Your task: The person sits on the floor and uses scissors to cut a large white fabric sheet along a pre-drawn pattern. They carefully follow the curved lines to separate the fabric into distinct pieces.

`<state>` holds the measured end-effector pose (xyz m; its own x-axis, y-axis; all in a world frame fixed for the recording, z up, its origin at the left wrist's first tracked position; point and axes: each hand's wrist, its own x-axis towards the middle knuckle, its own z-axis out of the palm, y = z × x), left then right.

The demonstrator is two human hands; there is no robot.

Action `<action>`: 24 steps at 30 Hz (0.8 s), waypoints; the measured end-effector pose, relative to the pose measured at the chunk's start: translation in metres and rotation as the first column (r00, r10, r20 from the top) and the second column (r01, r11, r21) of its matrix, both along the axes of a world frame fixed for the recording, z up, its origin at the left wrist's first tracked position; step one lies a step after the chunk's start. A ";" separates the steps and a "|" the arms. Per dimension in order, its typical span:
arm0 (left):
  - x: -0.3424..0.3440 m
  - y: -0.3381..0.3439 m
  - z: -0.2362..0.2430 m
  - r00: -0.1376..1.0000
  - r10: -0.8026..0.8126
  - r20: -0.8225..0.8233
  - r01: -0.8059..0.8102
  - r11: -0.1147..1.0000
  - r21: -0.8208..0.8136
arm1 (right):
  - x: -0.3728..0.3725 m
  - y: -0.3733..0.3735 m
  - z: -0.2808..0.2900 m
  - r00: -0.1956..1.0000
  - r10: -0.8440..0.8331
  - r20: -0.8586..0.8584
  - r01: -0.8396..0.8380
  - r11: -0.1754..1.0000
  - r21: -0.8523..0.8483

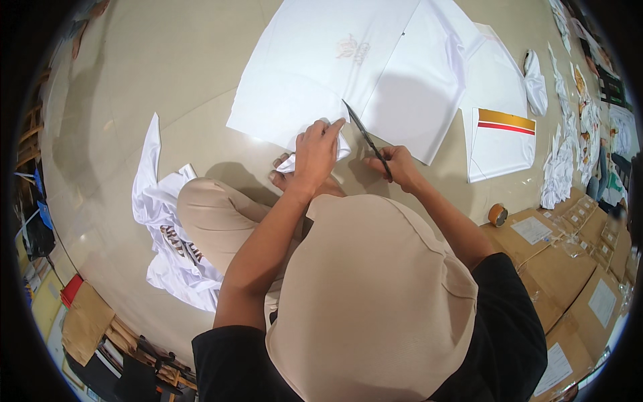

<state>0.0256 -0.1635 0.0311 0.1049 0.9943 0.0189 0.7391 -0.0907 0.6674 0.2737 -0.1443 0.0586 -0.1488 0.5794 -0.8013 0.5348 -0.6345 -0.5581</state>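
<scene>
A large sheet of white fabric (295, 80) with a faint printed emblem lies spread on the floor in front of me. My left hand (316, 153) pinches its near edge, where a loose flap of cloth folds back below the fingers. In my right hand (400, 167) is a pair of dark scissors (364, 132), gripped by the handles. Their blades point up and left, with the tips at the cloth beside my left fingertips. Whether the blades have fabric between them is hard to make out. My bare foot (278, 179) is partly hidden behind my left hand.
Crumpled white cloth (181, 241) lies by my left knee. To the right are a folded white piece with gold and red stripes (504, 144), a tape roll (497, 214), cardboard boxes (556, 268) and white scraps (559, 171). A paper bag (87, 321) stands at lower left.
</scene>
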 end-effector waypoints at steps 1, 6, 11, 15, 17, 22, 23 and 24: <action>0.000 0.000 0.000 1.000 0.000 -0.002 0.000 1.000 -0.002 | 0.001 0.001 0.000 1.000 0.011 0.018 -0.010 1.000 -0.006; 0.000 0.000 0.000 1.000 -0.001 0.000 0.001 1.000 0.004 | 0.005 0.007 0.005 0.999 0.025 0.032 -0.025 1.000 0.005; 0.000 0.000 0.000 1.000 0.006 0.006 -0.006 1.000 -0.003 | 0.006 0.015 0.010 1.000 0.024 -0.010 -0.024 0.999 -0.024; 0.000 -0.001 0.000 1.000 0.012 0.011 -0.012 1.000 -0.011 | 0.008 0.017 0.010 0.999 0.019 -0.028 -0.020 0.999 -0.044; -0.001 0.000 -0.001 1.000 0.007 0.012 -0.007 1.000 -0.009 | 0.007 0.019 0.009 0.999 0.008 -0.052 -0.011 0.999 -0.053; 0.000 0.000 -0.002 1.000 0.013 0.002 -0.013 1.000 0.001 | 0.002 0.027 0.007 0.998 0.002 -0.063 -0.006 0.998 -0.057; 0.000 -0.001 -0.002 1.000 0.014 0.003 -0.014 1.000 -0.004 | 0.000 0.028 0.008 0.996 0.001 -0.085 -0.005 0.999 -0.046; 0.000 -0.001 -0.002 1.000 0.014 0.003 -0.014 1.000 -0.009 | -0.001 0.029 0.008 0.995 -0.002 -0.096 -0.001 0.999 -0.038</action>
